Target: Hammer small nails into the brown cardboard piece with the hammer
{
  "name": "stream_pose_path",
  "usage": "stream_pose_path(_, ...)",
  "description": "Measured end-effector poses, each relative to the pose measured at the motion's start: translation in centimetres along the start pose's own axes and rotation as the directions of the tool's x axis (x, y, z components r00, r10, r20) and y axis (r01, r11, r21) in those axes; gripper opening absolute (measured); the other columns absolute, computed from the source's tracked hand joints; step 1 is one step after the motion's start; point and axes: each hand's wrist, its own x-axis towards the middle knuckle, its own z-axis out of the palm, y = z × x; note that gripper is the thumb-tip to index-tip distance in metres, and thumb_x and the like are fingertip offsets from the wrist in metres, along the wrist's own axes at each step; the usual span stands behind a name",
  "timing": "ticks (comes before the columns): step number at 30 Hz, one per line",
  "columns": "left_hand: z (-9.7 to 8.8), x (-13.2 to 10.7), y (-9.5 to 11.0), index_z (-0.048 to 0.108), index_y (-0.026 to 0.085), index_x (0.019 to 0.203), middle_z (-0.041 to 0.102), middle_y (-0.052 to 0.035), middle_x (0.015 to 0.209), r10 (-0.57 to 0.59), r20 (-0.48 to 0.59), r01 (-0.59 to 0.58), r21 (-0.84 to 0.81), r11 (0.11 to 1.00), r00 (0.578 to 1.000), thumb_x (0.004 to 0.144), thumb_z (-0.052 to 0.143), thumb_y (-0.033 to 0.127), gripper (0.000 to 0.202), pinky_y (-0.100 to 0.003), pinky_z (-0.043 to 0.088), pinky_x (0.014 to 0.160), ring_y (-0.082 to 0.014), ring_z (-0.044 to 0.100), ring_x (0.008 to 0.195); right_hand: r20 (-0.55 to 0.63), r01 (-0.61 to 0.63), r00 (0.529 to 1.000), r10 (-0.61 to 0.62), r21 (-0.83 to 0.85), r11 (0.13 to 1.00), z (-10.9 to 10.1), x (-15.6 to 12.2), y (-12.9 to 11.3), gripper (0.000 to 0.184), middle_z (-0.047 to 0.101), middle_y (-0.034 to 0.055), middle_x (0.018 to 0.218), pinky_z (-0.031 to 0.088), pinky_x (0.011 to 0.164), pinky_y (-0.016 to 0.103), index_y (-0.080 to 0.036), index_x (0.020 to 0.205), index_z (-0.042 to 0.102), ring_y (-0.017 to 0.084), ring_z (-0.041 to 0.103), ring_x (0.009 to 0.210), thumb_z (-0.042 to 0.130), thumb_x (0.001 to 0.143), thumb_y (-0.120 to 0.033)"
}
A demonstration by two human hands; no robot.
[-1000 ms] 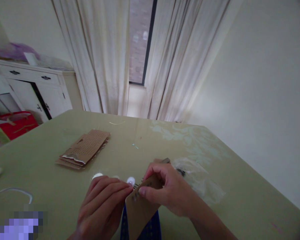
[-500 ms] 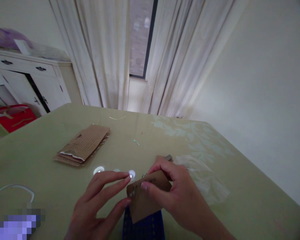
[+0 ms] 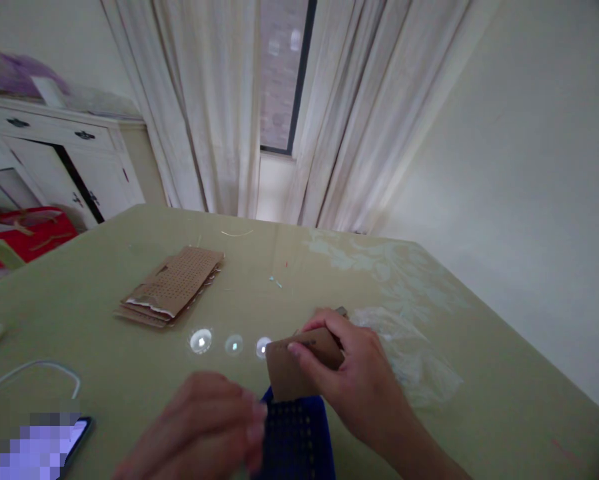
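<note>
right hand (image 3: 354, 367) pinching flat brown cardboard piece (image 3: 296, 370) at far end of dark blue rectangular item with dotted grid (image 3: 324, 433). left hand (image 3: 204, 427) blurred at its left side, contact unclear. stack of brown perforated cardboard sheets (image 3: 176, 283) farther left on pale green table (image 3: 109, 373).

Pale curtains (image 3: 204, 100), dark-framed window (image 3: 282, 73); white cabinet (image 3: 92, 160), plain wall (image 3: 529, 147)

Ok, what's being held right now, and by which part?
The right hand holds the brown card by its upper right part, thumb across its near face. The left hand is blurred; whether it holds anything cannot be told.
</note>
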Motion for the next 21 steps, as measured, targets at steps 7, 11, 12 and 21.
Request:
stream_pose_path(7,-0.2,1.9,-8.9,0.086,0.022,0.102,0.09,-0.0072,0.097,-0.846,0.164,0.762,0.372,0.529,0.507,0.093,0.064,0.049,0.035,-0.04,0.066,0.081,-0.0307,0.085,0.089,-0.006,-0.032,0.999,0.034,0.226,0.974,-1.6,1.3,0.7,0.022,0.07,-0.0011,0.074,0.043,0.059,0.028,-0.024,0.089,0.075,0.018,0.059,0.068,0.081,0.091,-0.045)
stream_pose_path(11,0.2,0.8,-10.6,0.083,0.019,0.104,0.088,-0.0126,0.097,-0.866,0.126,0.728,0.491,0.478,0.484,0.093,0.06,0.043,0.035,-0.044,0.062,0.083,-0.034,0.083,0.091,0.107,-0.08,0.993,0.047,0.328,0.941,-0.9,2.0,1.5,0.024,0.069,-0.0002,0.079,0.045,0.064,0.028,-0.023,0.093,0.076,0.018,0.06,0.075,0.082,0.09,-0.046)
stream_pose_path(12,0.4,0.7,-10.6,0.082,0.018,0.105,0.088,-0.0135,0.098,-0.863,0.12,0.716,0.508,0.478,0.491,0.093,0.058,0.041,0.034,-0.044,0.062,0.085,-0.0337,0.083,0.091,0.135,-0.094,0.99,0.048,0.359,0.929,-0.7,2.1,1.7,0.024,0.07,0.0001,0.081,0.045,0.065,0.028,-0.023,0.094,0.076,0.019,0.061,0.077,0.082,0.09,-0.045)
stream_pose_path(21,1.7,-0.4,-10.2,0.077,0.014,0.112,0.079,-0.0164,0.105,-0.814,0.101,0.62,0.596,0.51,0.573,0.099,0.051,0.031,0.034,-0.044,0.059,0.086,-0.0322,0.079,0.092,0.226,-0.114,0.974,0.01,0.453,0.884,0.0,2.4,2.9,0.022,0.07,-0.0008,0.087,0.046,0.069,0.027,-0.022,0.101,0.077,0.018,0.062,0.082,0.083,0.092,-0.042)
